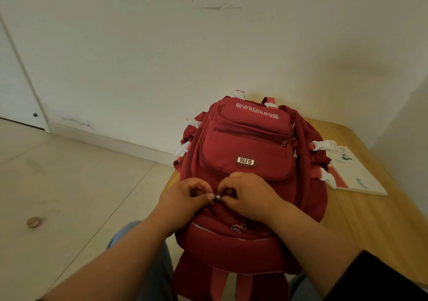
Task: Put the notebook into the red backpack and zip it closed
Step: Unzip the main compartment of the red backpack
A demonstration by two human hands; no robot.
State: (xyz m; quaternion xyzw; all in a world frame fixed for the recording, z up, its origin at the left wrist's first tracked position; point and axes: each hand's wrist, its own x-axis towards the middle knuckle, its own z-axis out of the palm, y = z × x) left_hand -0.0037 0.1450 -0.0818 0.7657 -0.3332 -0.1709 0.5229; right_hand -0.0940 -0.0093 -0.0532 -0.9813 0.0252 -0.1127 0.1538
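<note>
Two hands meet at the middle of the bag. The left hand (185, 196) and the right hand (246, 195) each have the fingers curled, and both pinch at one small metal zipper pull (217, 197) between their fingertips, the two hands almost touching.

One red backpack (245, 161) lies front-up on the wooden table (375, 226), its top end toward the person and hanging over the near table edge. Its cloth is deep red with white upside-down lettering across the far pocket and one small dark patch with white letters on the middle pocket. Five white plastic buckles show around its sides, one of them at the right (325, 145). A second cluster of metal pulls (236, 227) lies lower on the bag, between the forearms.

One notebook (354, 173), white-covered with a red stripe, lies flat on the table just beside the backpack's right side, outside the bag, its near corner hidden by a buckle.

One roll of tape (34, 222) lies on the tiled floor (69, 185), well apart to the left.
</note>
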